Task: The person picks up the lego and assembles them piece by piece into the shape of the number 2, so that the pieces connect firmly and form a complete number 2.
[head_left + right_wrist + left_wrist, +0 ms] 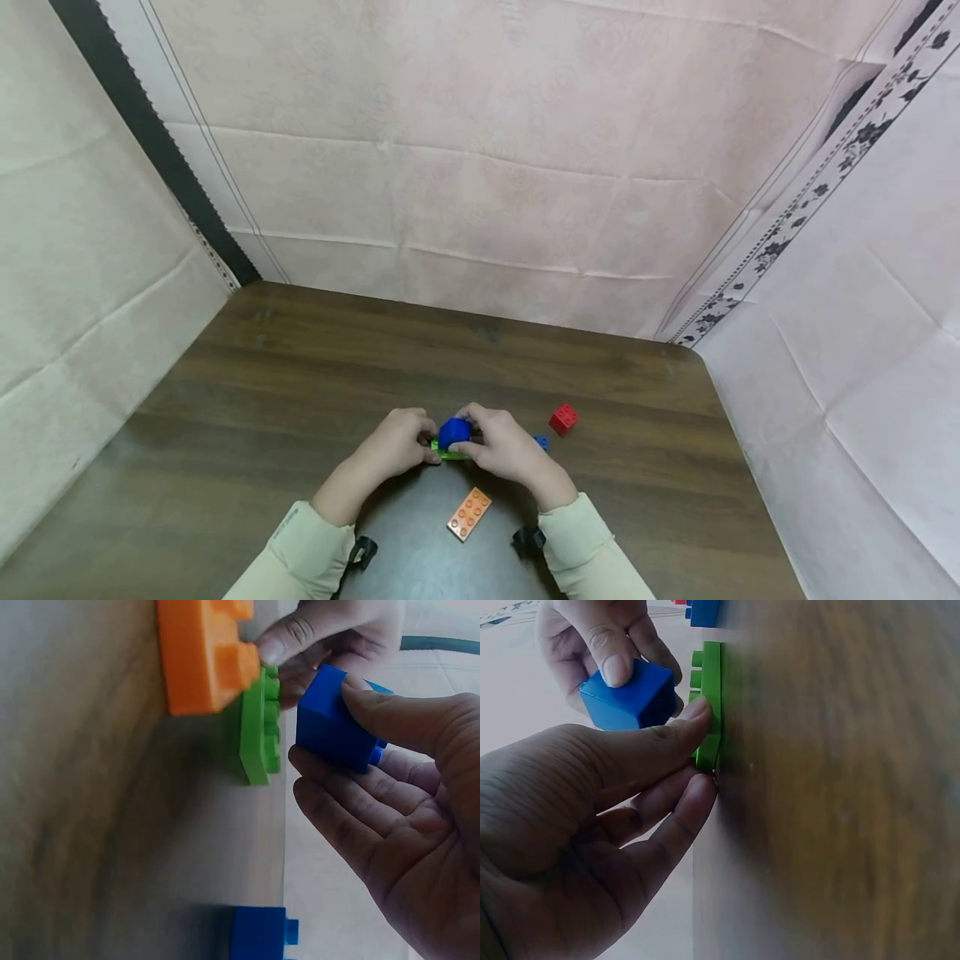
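A blue brick (454, 433) is pinched between the thumb and fingers of my right hand (506, 446). It is held over a flat green brick (259, 739), a gap showing between them in the right wrist view. The blue brick's studs point up, away from the table, and it leans a little. My left hand (397, 443) grips one end of the green brick (712, 675) with thumb and fingers. That brick lies flat along the tabletop, studs up, partly hidden by the hands in the head view.
An orange brick (469, 514) lies nearer my body, between the forearms. Beyond my right hand are a red brick (563, 419) and a second blue brick (542, 442), partly covered by that hand. Cloth walls (480, 208) border the wooden table (300, 367).
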Available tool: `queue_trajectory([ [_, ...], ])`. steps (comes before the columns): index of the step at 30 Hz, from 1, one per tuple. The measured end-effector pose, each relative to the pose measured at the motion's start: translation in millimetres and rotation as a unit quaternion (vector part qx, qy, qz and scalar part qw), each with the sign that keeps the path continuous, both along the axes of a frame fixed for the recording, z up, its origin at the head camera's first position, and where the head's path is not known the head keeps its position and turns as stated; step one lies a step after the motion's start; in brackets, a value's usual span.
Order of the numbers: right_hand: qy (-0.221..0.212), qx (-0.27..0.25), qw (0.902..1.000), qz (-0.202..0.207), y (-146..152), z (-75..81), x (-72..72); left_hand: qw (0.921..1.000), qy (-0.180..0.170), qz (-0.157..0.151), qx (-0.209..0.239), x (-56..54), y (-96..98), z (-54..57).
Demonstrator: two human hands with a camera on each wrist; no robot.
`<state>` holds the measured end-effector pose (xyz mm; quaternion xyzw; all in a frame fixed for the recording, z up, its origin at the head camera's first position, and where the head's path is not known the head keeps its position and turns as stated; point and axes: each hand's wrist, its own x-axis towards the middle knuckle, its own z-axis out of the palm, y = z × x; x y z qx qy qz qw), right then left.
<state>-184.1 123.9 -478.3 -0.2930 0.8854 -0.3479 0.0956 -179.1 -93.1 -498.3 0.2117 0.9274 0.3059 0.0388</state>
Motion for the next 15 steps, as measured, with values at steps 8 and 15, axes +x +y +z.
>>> queue_trajectory([
  [8,0.005,0.006,1.0,0.006,-3.0,-1.6,1.1,0.9999,-0.013,0.008,-0.001,-2.1,-0.1,-0.9],
  [15,0.009,0.012,0.9998,0.013,-3.9,-3.0,1.2,0.9995,-0.025,0.017,0.012,-3.2,-1.3,-3.9],
])
